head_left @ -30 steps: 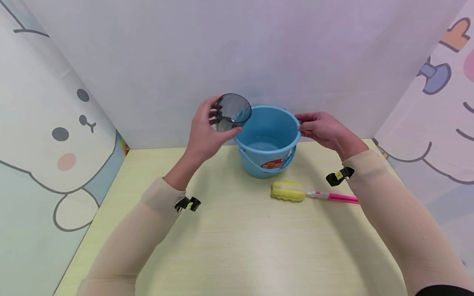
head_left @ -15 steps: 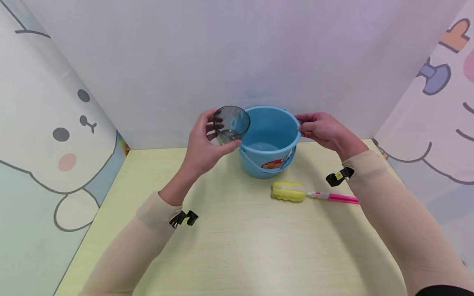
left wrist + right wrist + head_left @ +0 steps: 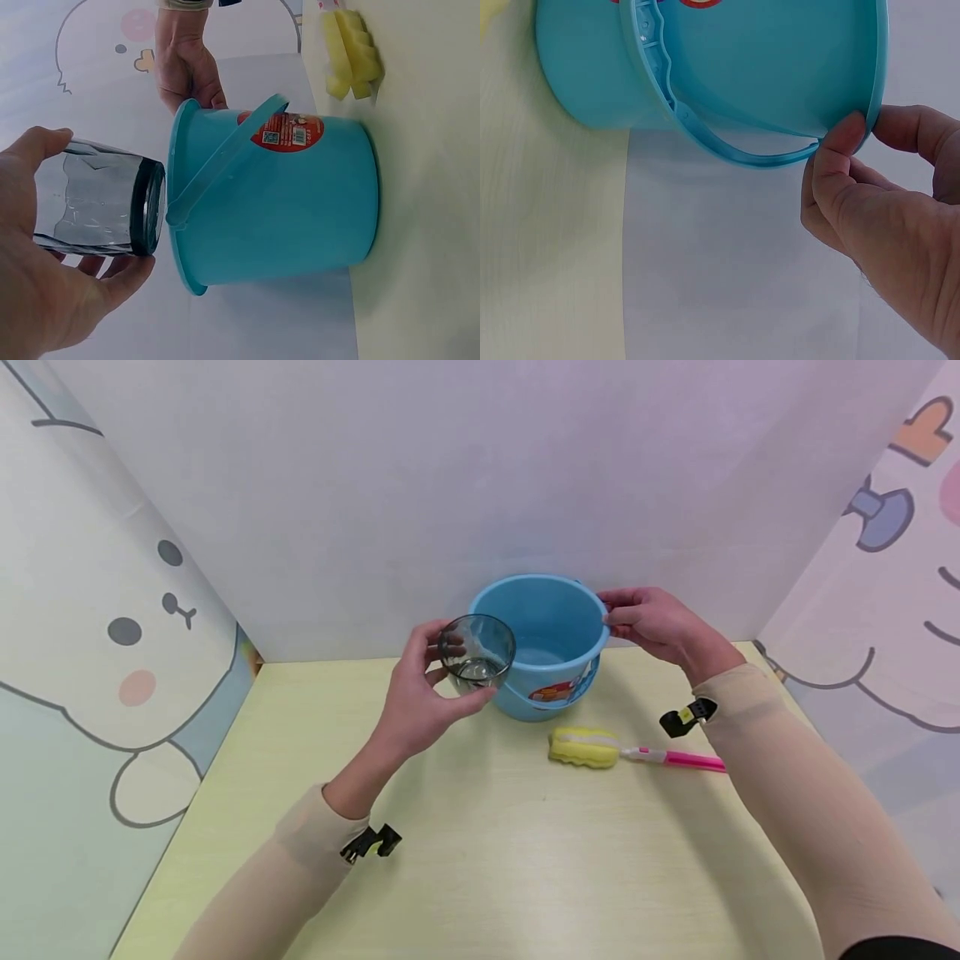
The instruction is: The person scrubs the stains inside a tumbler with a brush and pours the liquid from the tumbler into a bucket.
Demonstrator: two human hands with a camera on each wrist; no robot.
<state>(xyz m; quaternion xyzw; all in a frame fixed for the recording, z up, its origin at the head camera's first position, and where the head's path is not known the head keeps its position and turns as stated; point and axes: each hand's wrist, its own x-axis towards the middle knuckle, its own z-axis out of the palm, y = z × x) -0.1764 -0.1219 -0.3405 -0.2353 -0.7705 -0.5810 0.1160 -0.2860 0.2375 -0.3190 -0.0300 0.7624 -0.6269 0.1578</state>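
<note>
My left hand [image 3: 412,702] grips a grey see-through glass [image 3: 480,664] by its side, fingers and thumb around it. The glass is upright, in front of the left rim of a blue bucket [image 3: 517,700], and above the table. In the left wrist view the thick base of the glass [image 3: 97,199] lies close to the bucket's rim level; whether they touch cannot be told. My right hand [image 3: 663,631] pinches the bucket's right rim between thumb and fingers, near the handle's end, as the right wrist view shows. The bucket stands upright with its handle [image 3: 727,154] hanging down.
A sponge brush with a yellow head [image 3: 585,748] and a pink handle [image 3: 693,762] lies on the pale wooden table [image 3: 480,860], in front of the bucket. A pale backdrop [image 3: 480,468] rises right behind the bucket, with cartoon-printed panels on both sides.
My left hand has lowered the glass from above the bucket's left rim to in front of it, tipping it more upright. My right hand, the bucket and the brush stay put.
</note>
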